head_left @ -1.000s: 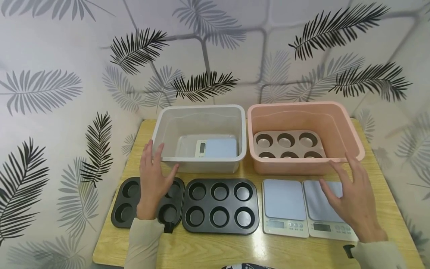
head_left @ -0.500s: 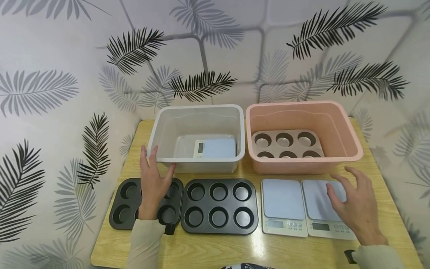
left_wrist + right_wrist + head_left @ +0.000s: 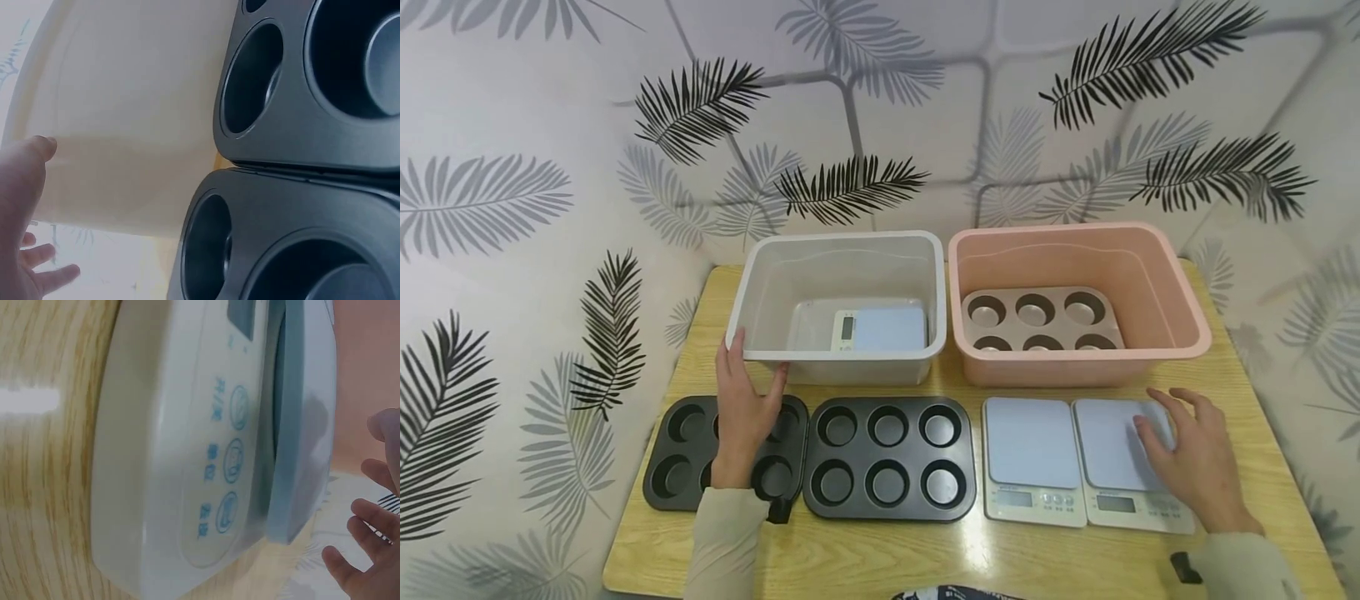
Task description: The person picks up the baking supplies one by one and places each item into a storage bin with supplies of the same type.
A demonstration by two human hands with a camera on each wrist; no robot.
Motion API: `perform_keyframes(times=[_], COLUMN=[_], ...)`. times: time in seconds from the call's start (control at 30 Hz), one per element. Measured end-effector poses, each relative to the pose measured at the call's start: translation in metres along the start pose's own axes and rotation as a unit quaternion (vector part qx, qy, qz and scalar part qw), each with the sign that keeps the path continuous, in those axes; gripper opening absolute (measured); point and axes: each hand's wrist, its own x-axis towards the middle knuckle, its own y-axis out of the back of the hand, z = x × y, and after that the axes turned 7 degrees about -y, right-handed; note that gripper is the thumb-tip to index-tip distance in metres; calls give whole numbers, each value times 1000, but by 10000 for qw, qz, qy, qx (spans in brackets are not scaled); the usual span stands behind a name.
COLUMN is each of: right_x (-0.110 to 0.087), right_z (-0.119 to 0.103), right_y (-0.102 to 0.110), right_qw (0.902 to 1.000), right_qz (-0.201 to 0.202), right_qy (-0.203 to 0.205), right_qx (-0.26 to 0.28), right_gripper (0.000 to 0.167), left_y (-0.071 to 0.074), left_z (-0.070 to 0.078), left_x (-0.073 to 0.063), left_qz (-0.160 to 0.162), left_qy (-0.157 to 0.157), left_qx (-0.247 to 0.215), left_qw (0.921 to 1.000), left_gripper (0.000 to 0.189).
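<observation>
My left hand (image 3: 747, 408) is at the front left corner of the light grey bin (image 3: 842, 364), its fingers spread and holding nothing. Beneath it lies a dark muffin pan (image 3: 673, 450), partly hidden by the hand and wrist. Over the right edge of the right kitchen scale (image 3: 1116, 446) hovers my right hand (image 3: 1198, 454), fingers loosely bent and apart. The right wrist view shows that hand beside the scale's raised platform (image 3: 306, 425), with nothing between thumb and fingers. A second kitchen scale (image 3: 1033, 446) sits directly to its left.
Another dark muffin pan (image 3: 891, 458) lies mid-table. A kitchen scale (image 3: 887, 329) is inside the grey bin. The pink bin (image 3: 1060, 371) contains a brownish muffin pan (image 3: 1037, 312). Both bins stand along the back of the wooden table (image 3: 865, 558), near the patterned wall (image 3: 880, 108).
My right hand has come down and back from the pink bin's front rim to the right scale. The left hand has stayed by the grey bin's corner, shifting only slightly.
</observation>
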Motion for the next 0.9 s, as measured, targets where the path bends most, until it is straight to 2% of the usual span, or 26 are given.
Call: perform_keyframes(times=[0.27, 0.4, 0.53, 0.67, 0.9], right_x=[4, 6, 8, 10, 23], right_z=[8, 13, 16, 16, 19], right_y=[-2, -4, -6, -8, -3], right_qw=[9943, 9901, 9815, 9740, 9620], right_qz=[-821, -1175, -1624, -1912, -2431], right_qy=[-610, -674, -931, -1115, -981], right_qx=[-301, -368, -391, -473, -768], right_gripper=[45, 49, 59, 65, 69], left_y=[-7, -9, -10, -11, -15], left_z=[-5, -7, -8, -9, -11], left_x=[-2, -4, -6, -8, -8], left_qz=[125, 30, -6, 145, 565], left_qy=[-27, 169, 422, 534, 634], left_qx=[-191, -577, -1044, -1328, -1749], left_qw=[9997, 9982, 9936, 9896, 9809], left_gripper=[85, 83, 83, 84, 86])
